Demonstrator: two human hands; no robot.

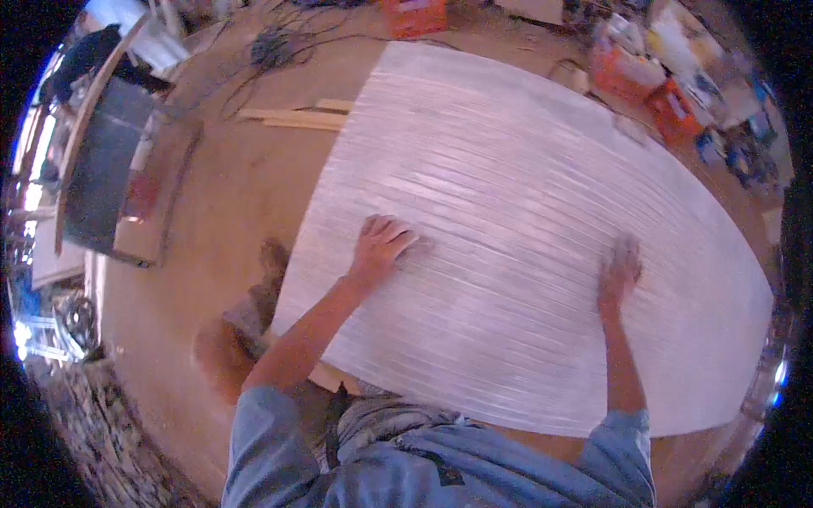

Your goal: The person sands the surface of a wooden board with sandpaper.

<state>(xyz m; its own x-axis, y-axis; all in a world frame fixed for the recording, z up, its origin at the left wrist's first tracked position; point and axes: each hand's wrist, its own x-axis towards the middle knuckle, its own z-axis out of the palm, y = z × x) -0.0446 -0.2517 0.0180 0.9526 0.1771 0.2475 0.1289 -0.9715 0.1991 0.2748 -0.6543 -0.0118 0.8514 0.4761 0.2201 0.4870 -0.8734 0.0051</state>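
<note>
A large white panel with fine parallel grooves (474,339) spreads out in front of my body. On its left half lies my left hand (381,250), palm down, with the fingers stretched out and slightly apart. My right hand (621,271) rests farther right on the same grooved surface, its fingers extended and somewhat blurred. Neither hand holds anything that I can see. What supports the panel from below is hidden.
Pale wooden strips (301,119) lie past the panel's left edge. A dark board with a wooden edge (106,178) stands at left, near a person in dark clothing (80,63). Tangled cables (275,46) and red crates (415,17) sit farther back; clutter lines the right.
</note>
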